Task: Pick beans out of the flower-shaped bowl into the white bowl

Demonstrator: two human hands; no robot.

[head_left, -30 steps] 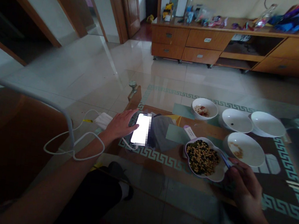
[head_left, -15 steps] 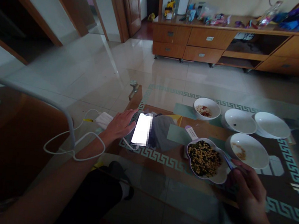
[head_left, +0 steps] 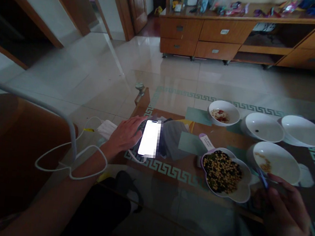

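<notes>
My left hand (head_left: 125,132) lies with fingers stretched out at the left edge of a lit phone (head_left: 149,137) on the glass table; whether a fingertip touches the phone I cannot tell. A white cable runs from the phone's lower end and loops over my left forearm. My right hand (head_left: 285,210) is closed around a slim blue utensil (head_left: 263,178), its far end hidden or too dark to make out, at the near rim of a white bowl (head_left: 284,165) with a pale, lumpy remnant. Left of it sits a scalloped bowl (head_left: 246,180) holding brown grains and dark greens (head_left: 222,172).
Behind stand a white bowl with red-flecked food (head_left: 223,113) and two more white bowls (head_left: 263,127). Grey cloth (head_left: 175,138) lies beside the phone. A metal armrest (head_left: 59,109) curves in at left. A wooden cabinet (head_left: 219,36) stands across the tiled floor.
My right hand and the utensil have moved right, from the rim of the scalloped bowl to the white bowl. My left hand stays by the phone. The view has shifted slightly.
</notes>
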